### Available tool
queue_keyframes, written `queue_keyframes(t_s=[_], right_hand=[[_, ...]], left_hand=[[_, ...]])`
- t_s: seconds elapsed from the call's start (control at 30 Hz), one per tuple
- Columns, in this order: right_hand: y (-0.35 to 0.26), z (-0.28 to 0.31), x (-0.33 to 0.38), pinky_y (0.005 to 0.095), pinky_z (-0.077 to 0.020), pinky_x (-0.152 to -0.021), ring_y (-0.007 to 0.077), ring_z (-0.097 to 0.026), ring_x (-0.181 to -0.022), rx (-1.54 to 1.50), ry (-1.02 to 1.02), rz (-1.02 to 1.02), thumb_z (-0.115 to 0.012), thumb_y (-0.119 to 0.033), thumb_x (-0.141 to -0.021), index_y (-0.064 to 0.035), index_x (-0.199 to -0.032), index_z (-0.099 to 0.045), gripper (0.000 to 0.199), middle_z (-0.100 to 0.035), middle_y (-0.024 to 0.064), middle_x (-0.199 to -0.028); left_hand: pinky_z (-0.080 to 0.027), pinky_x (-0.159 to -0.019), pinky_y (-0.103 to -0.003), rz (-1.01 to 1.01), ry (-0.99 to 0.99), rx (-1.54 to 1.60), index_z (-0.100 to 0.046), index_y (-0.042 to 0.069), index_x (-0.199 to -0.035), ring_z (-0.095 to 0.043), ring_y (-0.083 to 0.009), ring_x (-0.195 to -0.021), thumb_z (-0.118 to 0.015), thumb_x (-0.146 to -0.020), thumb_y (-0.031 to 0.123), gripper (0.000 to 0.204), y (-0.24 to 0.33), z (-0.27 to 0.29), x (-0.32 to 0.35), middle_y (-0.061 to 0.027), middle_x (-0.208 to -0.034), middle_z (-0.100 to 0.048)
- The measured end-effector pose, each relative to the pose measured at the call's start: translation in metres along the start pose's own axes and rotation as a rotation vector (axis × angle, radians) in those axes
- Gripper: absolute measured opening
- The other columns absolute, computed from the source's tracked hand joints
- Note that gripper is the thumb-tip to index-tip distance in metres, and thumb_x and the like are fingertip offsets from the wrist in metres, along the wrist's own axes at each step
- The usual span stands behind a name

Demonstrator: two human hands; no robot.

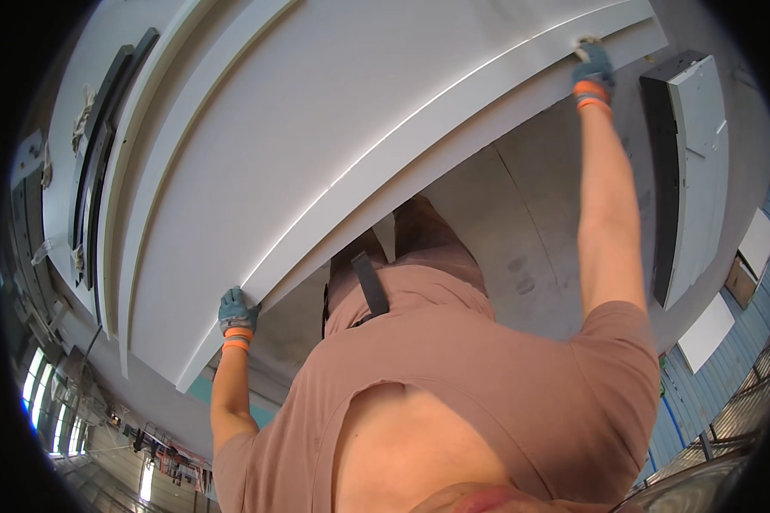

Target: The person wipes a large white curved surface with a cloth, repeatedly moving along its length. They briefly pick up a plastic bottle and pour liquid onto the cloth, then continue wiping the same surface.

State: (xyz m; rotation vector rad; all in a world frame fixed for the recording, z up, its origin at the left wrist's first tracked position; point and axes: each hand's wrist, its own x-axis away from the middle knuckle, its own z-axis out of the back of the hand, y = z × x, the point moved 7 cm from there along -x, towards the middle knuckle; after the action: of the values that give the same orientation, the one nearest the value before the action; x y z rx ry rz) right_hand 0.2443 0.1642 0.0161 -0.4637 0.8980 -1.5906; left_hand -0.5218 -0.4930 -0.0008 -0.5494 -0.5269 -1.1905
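A large white panel (pixel 316 128) lies in front of me, with a long, narrow white strip (pixel 419 128) along its near edge. My left hand (pixel 237 313), in a blue-grey work glove with an orange cuff, is closed over the strip's near edge towards its left end. Far out to the right, my right hand (pixel 595 70), gloved alike, is at the strip's other end. It is slightly blurred, and its fingers are closed on what looks like a small pale rag (pixel 587 43).
At the left, two more white strips (pixel 192 120) rise along the panel, with dark bars (pixel 103 137) and a whitish cloth (pixel 85 115) beyond. A long grey-white box-like part (pixel 700 171) is on my right. White sheets (pixel 707 332) lean near a blue corrugated wall (pixel 749 342).
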Motion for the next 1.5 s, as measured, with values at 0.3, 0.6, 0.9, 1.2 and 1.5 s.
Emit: queue_keyframes(t_s=[0.3,0.6,0.9,1.2,1.5], right_hand=[[-0.226,-0.142,0.327,0.0356,-0.0497,-0.114,0.0242,-0.064,-0.128,0.149,-0.466,0.797,-0.063,-0.013,-0.093,-0.0049,-0.136,-0.066,0.044,-0.066,0.0093,-0.141],[-0.162,-0.133,0.230,0.0362,-0.0581,-0.101,0.0306,-0.070,-0.112,-0.166,-0.298,0.511,-0.062,-0.004,-0.095,-0.0070,-0.123,-0.073,0.030,-0.074,0.0114,-0.118],[-0.144,-0.031,0.184,0.0387,-0.0567,-0.102,0.0281,-0.072,-0.112,-0.036,0.011,0.174,-0.059,0.004,-0.093,-0.0005,-0.122,-0.074,0.033,-0.076,0.0182,-0.119],[-0.290,-0.095,0.476,0.0405,-0.0607,-0.090,0.0297,-0.068,-0.120,-0.157,-0.765,0.884,-0.069,-0.015,-0.091,-0.0116,-0.120,-0.073,0.030,-0.070,0.0093,-0.127],[-0.295,-0.173,0.536,0.0379,-0.0563,-0.099,0.0241,-0.064,-0.119,-0.071,-0.642,1.141,-0.065,-0.020,-0.085,-0.0181,-0.107,-0.074,0.024,-0.068,-0.0009,-0.111]], left_hand=[[-0.053,-0.106,-0.047,0.068,-0.121,-0.048,-0.052,0.003,-0.138,-0.058,-0.0393,-0.127,-0.091,-0.075,0.040,0.082,0.005,0.002,0.002,-0.0183,-0.136,-0.059],[-0.051,-0.108,-0.050,0.054,-0.199,-0.005,-0.050,0.002,-0.143,-0.056,-0.0436,-0.130,-0.088,-0.078,0.041,0.084,0.011,0.002,0.020,-0.0231,-0.142,-0.057],[-0.051,-0.105,-0.051,-0.331,0.448,0.228,-0.051,-0.002,-0.147,-0.058,-0.0430,-0.126,-0.085,-0.079,0.052,0.094,0.203,0.116,-0.023,-0.0228,-0.138,-0.059],[-0.057,-0.084,-0.046,-0.435,0.301,0.157,-0.061,0.001,-0.130,-0.066,-0.0351,-0.103,-0.089,-0.072,0.050,0.081,0.252,0.150,-0.080,-0.0148,-0.111,-0.066],[-0.059,-0.075,-0.048,-0.454,0.397,0.090,-0.062,-0.003,-0.124,-0.068,-0.0386,-0.094,-0.089,-0.072,0.055,0.083,0.229,0.211,-0.061,-0.0188,-0.105,-0.067]])
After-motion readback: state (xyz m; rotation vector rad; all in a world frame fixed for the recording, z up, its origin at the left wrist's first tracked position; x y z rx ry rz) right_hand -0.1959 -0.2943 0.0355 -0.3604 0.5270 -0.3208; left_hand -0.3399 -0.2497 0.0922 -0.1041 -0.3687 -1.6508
